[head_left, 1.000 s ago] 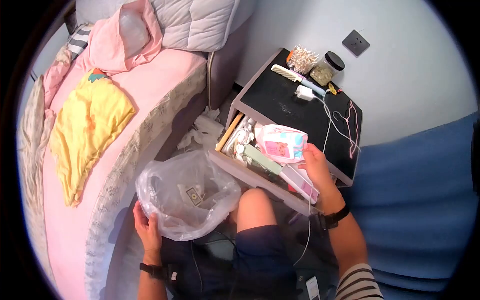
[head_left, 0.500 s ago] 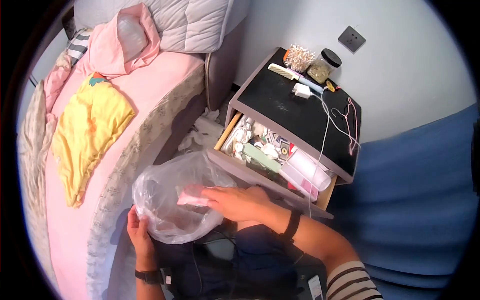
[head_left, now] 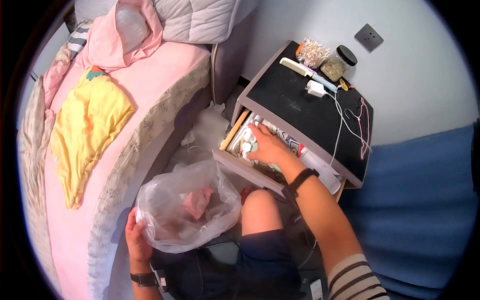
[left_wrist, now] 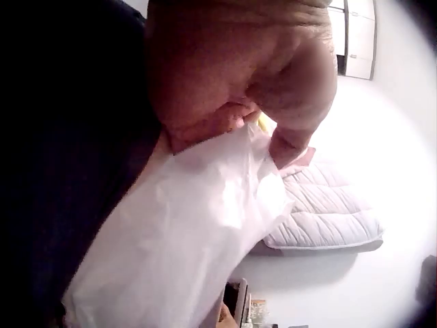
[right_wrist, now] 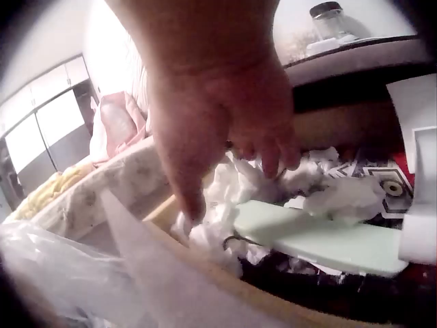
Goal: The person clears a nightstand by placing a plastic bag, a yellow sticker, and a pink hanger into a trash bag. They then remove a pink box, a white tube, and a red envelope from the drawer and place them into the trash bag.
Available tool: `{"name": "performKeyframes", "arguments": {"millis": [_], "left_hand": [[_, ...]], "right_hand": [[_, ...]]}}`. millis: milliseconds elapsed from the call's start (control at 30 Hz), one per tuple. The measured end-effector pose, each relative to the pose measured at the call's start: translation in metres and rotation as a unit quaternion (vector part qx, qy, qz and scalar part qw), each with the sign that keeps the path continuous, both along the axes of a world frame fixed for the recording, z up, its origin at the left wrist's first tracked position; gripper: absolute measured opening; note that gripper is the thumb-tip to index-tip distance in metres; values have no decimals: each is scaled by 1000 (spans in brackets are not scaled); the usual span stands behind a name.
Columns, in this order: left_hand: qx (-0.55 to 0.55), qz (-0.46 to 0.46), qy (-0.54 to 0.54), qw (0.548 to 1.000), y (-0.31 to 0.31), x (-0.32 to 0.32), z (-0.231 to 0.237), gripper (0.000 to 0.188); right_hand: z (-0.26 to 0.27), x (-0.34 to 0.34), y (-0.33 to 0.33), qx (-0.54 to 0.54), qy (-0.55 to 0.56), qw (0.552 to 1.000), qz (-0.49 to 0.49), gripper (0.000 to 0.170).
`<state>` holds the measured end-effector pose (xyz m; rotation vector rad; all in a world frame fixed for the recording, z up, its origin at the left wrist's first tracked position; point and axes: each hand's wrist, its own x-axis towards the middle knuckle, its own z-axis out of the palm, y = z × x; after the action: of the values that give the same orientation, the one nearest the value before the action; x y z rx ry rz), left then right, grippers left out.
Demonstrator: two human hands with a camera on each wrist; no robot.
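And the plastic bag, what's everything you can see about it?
The plastic bag looks thin, crinkly, whitish and see-through. Its mouth is spread wide, facing up, and a pink wrapper shows inside. The left hand pinches its rim at one side. It is between the bed and the open drawer, close to the bare knee; I can't tell whether the knee touches it.

the bag (head_left: 172,241) is see-through and milky white, the packet (head_left: 197,203) in it pink. the drawer (head_left: 242,171) has a mauve-grey front and a tan side; the tissues (right_wrist: 351,198) are white, the long box (right_wrist: 321,239) pale green. the cabinet top (head_left: 275,102) is black, the comb (head_left: 295,67) cream, the charger (head_left: 316,89) white. the sheet (head_left: 155,82) is pink, the mattress side (head_left: 150,142) pale with grey leafy print, the rumpled cloth (head_left: 90,130) yellow, the curtain (head_left: 415,200) blue. the sleeve (head_left: 356,277) has dark stripes on off-white; the shorts (head_left: 265,255) are navy.
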<state>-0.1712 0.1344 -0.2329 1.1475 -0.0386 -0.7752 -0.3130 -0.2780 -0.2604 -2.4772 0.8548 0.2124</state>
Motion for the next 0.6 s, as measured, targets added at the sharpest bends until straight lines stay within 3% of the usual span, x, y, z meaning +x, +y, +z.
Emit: {"name": "performKeyframes", "arguments": {"millis": [100, 233, 267, 367, 400, 533, 567, 600], "left_hand": [[-5, 5, 11, 1000, 4, 2, 1, 45], [13, 10, 3, 1000, 5, -2, 7, 45], [13, 15, 4, 1000, 4, -2, 7, 45], [11, 1, -1, 1000, 3, -1, 6, 44], [11, -4, -2, 1000, 3, -1, 6, 44], [13, -6, 1, 1000, 4, -2, 8, 44], [13, -3, 3, 1000, 4, -2, 8, 44], [14, -7, 3, 1000, 3, -3, 10, 44]], "right_hand": [[-9, 15, 4, -25, 98, 994, 42, 92], [-25, 23, 7, -103, 127, 980, 110, 69], [-31, 19, 10, -119, 114, 978, 125, 46], [-36, 10, 9, -61, 108, 972, 199, 30], [-25, 8, 11, -55, 91, 978, 180, 19], [7, -14, -4, 57, -65, 996, -17, 22], [4, -23, -12, 51, -160, 985, -32, 24], [17, -29, -15, 78, -153, 983, -70, 24]]}}
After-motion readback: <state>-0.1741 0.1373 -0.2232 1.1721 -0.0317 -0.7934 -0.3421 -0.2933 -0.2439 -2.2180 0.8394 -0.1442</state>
